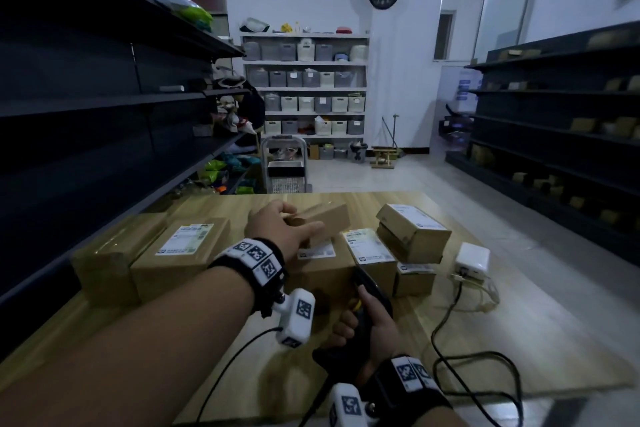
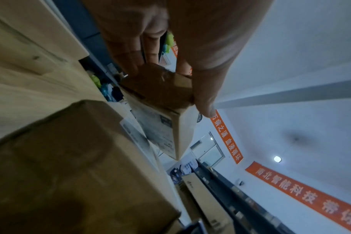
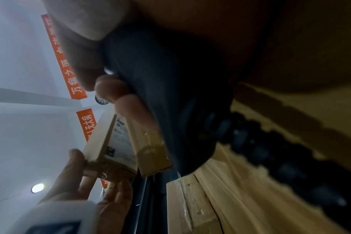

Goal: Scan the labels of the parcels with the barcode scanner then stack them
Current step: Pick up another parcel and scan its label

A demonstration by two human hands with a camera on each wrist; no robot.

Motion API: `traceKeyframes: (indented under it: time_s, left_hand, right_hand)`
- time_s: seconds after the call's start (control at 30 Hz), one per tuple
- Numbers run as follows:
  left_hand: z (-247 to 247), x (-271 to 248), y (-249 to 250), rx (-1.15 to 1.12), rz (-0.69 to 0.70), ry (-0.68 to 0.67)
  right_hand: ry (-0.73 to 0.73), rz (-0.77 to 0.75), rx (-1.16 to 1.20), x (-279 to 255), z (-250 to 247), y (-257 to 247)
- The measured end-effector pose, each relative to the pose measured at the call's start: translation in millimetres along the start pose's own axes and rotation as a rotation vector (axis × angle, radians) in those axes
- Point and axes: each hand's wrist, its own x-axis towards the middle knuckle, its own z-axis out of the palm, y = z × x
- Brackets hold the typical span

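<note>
A small brown parcel [image 1: 320,218] is held off the wooden table [image 1: 242,374] by the left hand [image 1: 280,225], raised above the other boxes. In the left wrist view the fingers [image 2: 128,52] and thumb are seen curled round one end of it, pinching it from opposite sides; its label faces down and away from the palm. The same parcel is seen from below in the right wrist view, label side visible, with the left fingertips at its end.

The black barcode scanner [image 1: 372,291] is gripped by the right hand [image 1: 374,322], fingers wrapped round the handle, its head pointed forward toward the boxes. Its dark cable is seen trailing over the table's near edge.

On the table, a large labelled box [image 1: 180,253] is noted at the left, with a plain brown box [image 1: 104,263] touching its left side. In the middle, a big carton [image 1: 322,270] lies under the raised parcel, and a narrow labelled box [image 1: 372,250] stands just beside it. To the right, two small boxes are stacked [image 1: 412,232], with another low labelled box [image 1: 414,276] in front. A white adapter [image 1: 472,260] with cords lies near the table's right edge.
</note>
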Motion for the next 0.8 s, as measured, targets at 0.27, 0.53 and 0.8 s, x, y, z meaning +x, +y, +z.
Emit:
traceKeyframes:
  time_s: [0.27,0.53,0.8]
  left_hand:
    - [10,-12,-8,-0.107,0.026,-0.090]
    - [-51,7,-42,0.040,-0.085,0.171]
    - [-107,25,-91,0.466,-0.185,0.133]
  right_hand:
    - [0.009,0.069,-0.036,0,-3,-2]
    - [0.028,0.068,-0.037,11,-11,-1]
    - [0.012,0.051,-0.019,12,-11,0]
